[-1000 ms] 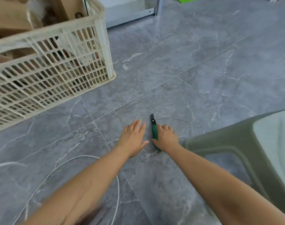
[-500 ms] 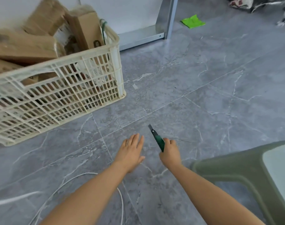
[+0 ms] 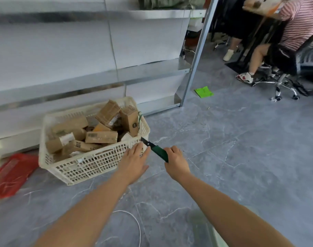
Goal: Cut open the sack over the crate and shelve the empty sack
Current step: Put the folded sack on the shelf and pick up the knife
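- Grey stone-look tiles with pale veins and thin grout lines cover the floor [image 3: 241, 157], smooth and faintly glossy.
- Metal shelving [image 3: 98, 81] with flat silvery shelves and a slanted upright post runs along the back wall.
- A cream plastic crate [image 3: 84, 166] with lattice walls stands on the floor just in front of the shelving, piled with brown cardboard boxes [image 3: 100, 137] lying at all angles.
- A red sack [image 3: 11, 172], mesh-like and blurred, lies flat on the floor just left of the crate.
- The right hand [image 3: 177, 163] has its fingers curled tight round the green handle of a utility knife [image 3: 158, 151]; the dark blade end points up and left at the crate's near right corner.
- The left hand [image 3: 134, 164] is palm down with its fingers [image 3: 137, 148] straight and slightly spread, holding nothing; the tips lie against the crate's near right corner, though whether they touch it cannot be told.
- A thin white cable [image 3: 134, 223] curves over the tiles between the forearms.
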